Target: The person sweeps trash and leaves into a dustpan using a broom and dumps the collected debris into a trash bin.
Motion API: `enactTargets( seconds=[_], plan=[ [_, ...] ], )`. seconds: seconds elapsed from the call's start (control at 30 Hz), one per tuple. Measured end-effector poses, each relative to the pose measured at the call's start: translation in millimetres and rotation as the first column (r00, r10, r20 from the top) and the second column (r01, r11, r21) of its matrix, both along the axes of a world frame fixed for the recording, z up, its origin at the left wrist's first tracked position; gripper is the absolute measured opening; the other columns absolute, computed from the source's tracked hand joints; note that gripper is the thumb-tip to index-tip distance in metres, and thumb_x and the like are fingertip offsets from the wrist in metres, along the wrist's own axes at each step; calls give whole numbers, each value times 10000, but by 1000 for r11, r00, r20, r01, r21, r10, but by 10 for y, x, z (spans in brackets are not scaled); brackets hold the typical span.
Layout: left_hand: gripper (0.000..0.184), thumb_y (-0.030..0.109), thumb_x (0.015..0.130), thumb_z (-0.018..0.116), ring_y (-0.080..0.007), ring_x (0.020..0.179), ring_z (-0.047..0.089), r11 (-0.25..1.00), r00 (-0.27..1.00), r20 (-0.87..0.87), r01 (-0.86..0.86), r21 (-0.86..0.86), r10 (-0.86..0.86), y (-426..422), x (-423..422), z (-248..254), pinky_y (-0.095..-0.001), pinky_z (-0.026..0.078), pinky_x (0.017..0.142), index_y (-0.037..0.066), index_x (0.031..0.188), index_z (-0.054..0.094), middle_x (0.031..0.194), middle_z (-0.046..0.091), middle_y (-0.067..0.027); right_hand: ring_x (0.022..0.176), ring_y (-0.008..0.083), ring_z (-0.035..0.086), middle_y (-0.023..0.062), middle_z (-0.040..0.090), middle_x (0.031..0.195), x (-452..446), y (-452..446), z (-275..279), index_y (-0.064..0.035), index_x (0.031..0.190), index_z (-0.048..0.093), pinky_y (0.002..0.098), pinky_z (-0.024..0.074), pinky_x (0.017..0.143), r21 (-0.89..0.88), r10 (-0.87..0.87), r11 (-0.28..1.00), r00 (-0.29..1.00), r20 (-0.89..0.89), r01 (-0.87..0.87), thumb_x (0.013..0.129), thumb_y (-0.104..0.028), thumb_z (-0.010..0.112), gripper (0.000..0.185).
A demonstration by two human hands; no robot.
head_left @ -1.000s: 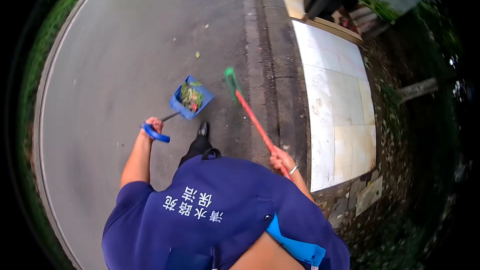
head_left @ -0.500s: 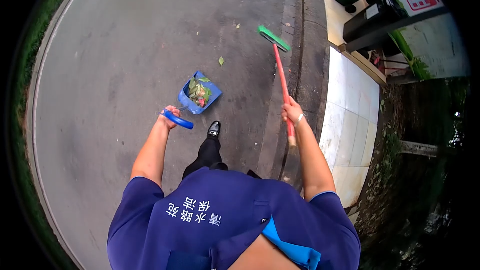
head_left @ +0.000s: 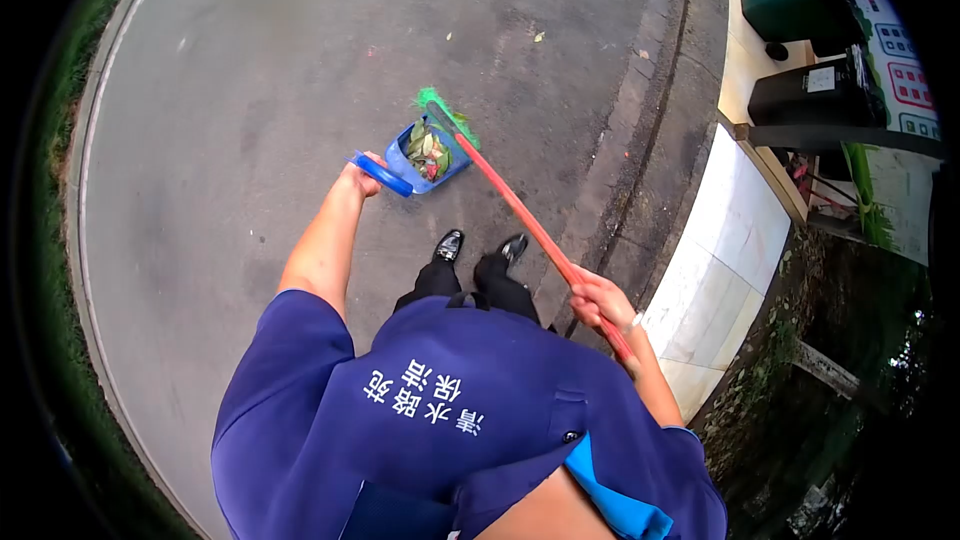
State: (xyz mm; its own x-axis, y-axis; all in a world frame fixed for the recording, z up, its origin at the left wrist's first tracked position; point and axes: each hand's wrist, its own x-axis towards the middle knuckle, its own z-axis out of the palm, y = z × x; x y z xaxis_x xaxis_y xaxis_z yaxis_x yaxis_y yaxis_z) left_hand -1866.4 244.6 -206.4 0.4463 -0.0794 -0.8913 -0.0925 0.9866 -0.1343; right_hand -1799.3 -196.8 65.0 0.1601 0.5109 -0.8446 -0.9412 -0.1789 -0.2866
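My left hand [head_left: 366, 176] is closed around the blue handle of a long-handled dustpan [head_left: 441, 181], whose pan is at the pavement just beyond the hand. Green leaves and reddish scraps [head_left: 427, 151] lie inside the pan. In my right hand [head_left: 600, 302] is the red pole of a broom [head_left: 520, 212], gripped near its upper end. The green bristle head [head_left: 449, 117] is at the far edge of the dustpan, partly covering its rim.
Grey asphalt [head_left: 250, 140] spreads ahead, with small fallen leaves [head_left: 539, 37] on it. A drain groove [head_left: 640, 160] and pale paving tiles [head_left: 720, 240] run along the right. Wheeled bins [head_left: 800, 90] stand at upper right. A grass verge [head_left: 60, 70] borders the left.
The broom head has swung left from the roadside to the dustpan's far edge. My feet have come side by side, and the bins appear farther right.
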Motion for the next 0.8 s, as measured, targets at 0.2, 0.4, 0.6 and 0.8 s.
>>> enactTargets(
  seconds=[0.2,0.4,0.6,0.8],
  plan=[
    [193,92,671,416,-120,388,357,965,967,68,249,-85,-244,-77,280,383,-214,328,338,83,504,318,461,354,-22,370,51,332,11,387,563,743,-81,-23,-159,1217,249,169,278,309,-155,145,983,939,312,-100,739,-17,395,519],
    [203,152,722,369,-68,323,316,953,974,-44,207,-221,-221,-184,627,627,-159,270,277,87,541,304,440,341,7,362,71,347,11,383,547,2225,50,-517,-196,1229,193,202,314,307,-276,306,944,797,520,-183,704,-3,380,589],
    [206,147,723,372,-63,326,333,969,968,-159,161,-186,-192,-464,707,710,-157,279,281,82,542,300,442,350,8,363,104,373,18,394,521,2857,285,-973,-131,1239,145,236,337,314,-385,524,846,713,466,-369,698,-2,386,606],
    [223,121,682,400,-61,312,314,932,989,-96,-138,-336,112,-269,755,288,-178,274,262,104,492,284,429,328,13,377,35,327,-12,381,548,2716,428,-1032,-204,1219,239,162,291,323,81,438,898,895,-86,-432,741,10,386,544]
  ],
)
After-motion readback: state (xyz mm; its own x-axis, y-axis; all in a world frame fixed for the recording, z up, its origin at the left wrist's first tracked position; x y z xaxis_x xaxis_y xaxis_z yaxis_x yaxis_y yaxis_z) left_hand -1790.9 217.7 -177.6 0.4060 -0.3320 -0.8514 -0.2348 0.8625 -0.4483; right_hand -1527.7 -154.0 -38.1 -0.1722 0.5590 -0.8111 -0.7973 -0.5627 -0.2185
